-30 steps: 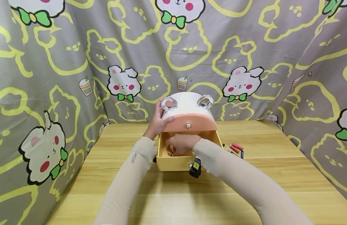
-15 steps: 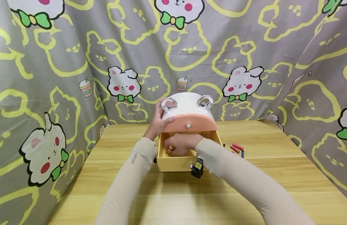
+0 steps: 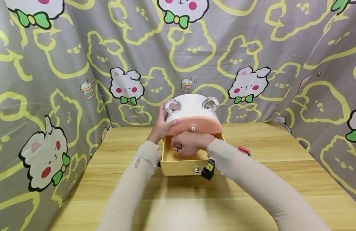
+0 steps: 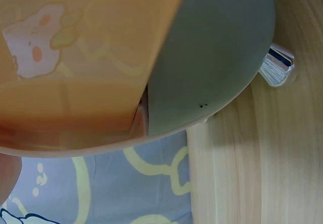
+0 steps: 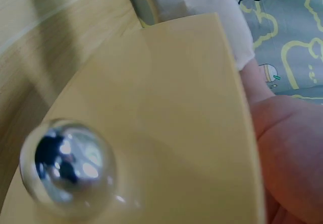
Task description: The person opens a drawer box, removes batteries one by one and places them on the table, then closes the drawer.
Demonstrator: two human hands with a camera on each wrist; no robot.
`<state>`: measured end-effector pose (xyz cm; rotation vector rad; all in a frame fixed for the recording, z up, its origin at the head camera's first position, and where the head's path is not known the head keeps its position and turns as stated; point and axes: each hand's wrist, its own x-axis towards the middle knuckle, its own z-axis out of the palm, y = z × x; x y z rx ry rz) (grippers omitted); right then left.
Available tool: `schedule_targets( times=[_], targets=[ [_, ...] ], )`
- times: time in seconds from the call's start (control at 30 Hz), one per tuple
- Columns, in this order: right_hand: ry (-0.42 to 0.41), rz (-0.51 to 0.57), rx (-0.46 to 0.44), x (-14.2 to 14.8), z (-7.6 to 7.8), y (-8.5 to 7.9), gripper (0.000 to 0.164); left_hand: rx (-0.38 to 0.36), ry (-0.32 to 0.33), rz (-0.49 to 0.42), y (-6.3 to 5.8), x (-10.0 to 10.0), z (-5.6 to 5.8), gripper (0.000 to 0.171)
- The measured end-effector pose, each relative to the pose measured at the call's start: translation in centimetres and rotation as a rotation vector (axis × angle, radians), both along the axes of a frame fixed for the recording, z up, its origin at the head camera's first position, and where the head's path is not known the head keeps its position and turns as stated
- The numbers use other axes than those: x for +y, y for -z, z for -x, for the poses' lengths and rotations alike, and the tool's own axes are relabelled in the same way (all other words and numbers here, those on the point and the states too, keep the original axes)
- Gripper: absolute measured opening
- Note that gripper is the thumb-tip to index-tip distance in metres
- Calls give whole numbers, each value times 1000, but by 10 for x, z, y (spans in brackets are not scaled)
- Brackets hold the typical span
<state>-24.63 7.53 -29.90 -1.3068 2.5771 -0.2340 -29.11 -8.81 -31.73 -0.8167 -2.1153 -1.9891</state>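
Note:
A small storage box (image 3: 192, 106) has a white domed top, two silver ear-shaped rings and a peach upper drawer. Its yellow lower drawer (image 3: 178, 168) is pulled out. My left hand (image 3: 162, 124) grips the box's left side, thumb on the peach front. Inside the yellow drawer, the curled fingers of my right hand (image 3: 192, 143) pinch a small battery (image 3: 175, 149) with a copper-coloured end and a dark band. The right wrist view shows the drawer's silver knob (image 5: 68, 166) close up, with part of my right hand behind the drawer front; the battery is hidden there.
Several red and blue batteries (image 3: 243, 150) lie on the wooden table (image 3: 195, 205) right of the box, partly covered by my right sleeve. A patterned grey curtain (image 3: 155, 48) hangs behind and at both sides.
My right hand has shifted right and slightly up inside the drawer, bringing the battery along. The right sleeve now covers more of the loose batteries. My left hand keeps its place.

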Motion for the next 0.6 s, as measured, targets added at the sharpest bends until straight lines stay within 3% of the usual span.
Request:
schedule_targets(
  times=[0.2, 0.6],
  targets=[
    [0, 60, -20, 11, -2, -8, 27, 3, 9, -10, -1, 0, 0, 94],
    [42, 251, -23, 37, -6, -22, 18, 4, 19, -16, 1, 0, 0, 93]
  ],
)
